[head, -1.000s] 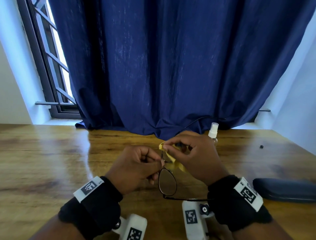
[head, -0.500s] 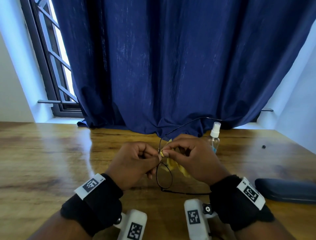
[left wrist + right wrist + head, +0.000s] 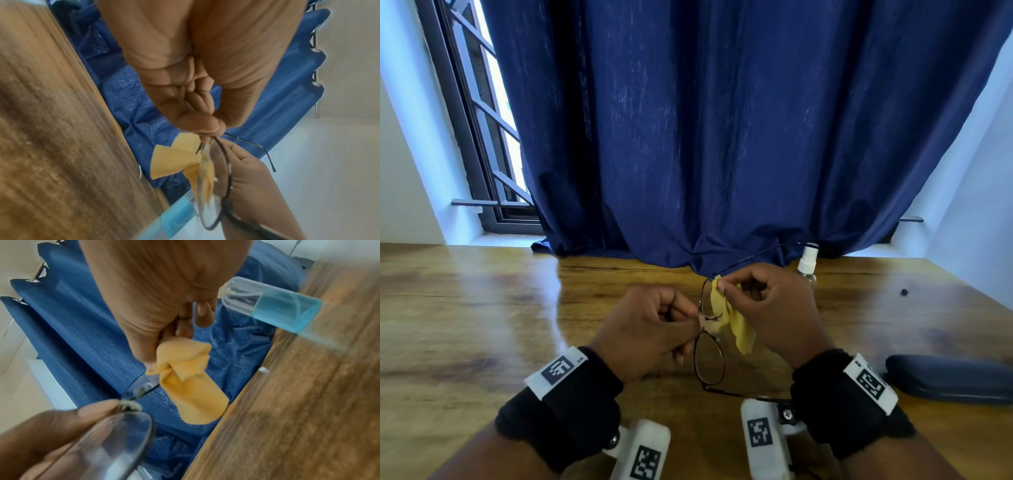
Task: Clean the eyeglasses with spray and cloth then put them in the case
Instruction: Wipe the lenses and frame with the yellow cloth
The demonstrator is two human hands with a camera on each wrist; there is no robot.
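Observation:
The thin black-framed eyeglasses (image 3: 709, 359) are held on edge above the wooden table (image 3: 482, 325). My left hand (image 3: 650, 329) pinches them at the bridge between the lenses (image 3: 211, 138). My right hand (image 3: 767, 301) pinches the yellow cloth (image 3: 736, 325) over the top of the far lens, and the rest of the cloth (image 3: 191, 386) hangs down. One temple arm (image 3: 756, 257) sticks up toward the curtain. The spray bottle (image 3: 806, 263), holding blue liquid (image 3: 287, 311), stands behind my right hand. The dark case (image 3: 952, 378) lies closed at the right.
A dark blue curtain (image 3: 722, 137) hangs along the table's far edge, with a barred window (image 3: 482, 120) at the left. A small black speck (image 3: 903, 292) lies on the table at the far right. White walls close in both sides.
Both hands lifted the glasses slightly and moved them away from me. The right hand's pinch with the cloth shifted up along the far lens. The camera view dipped a little.

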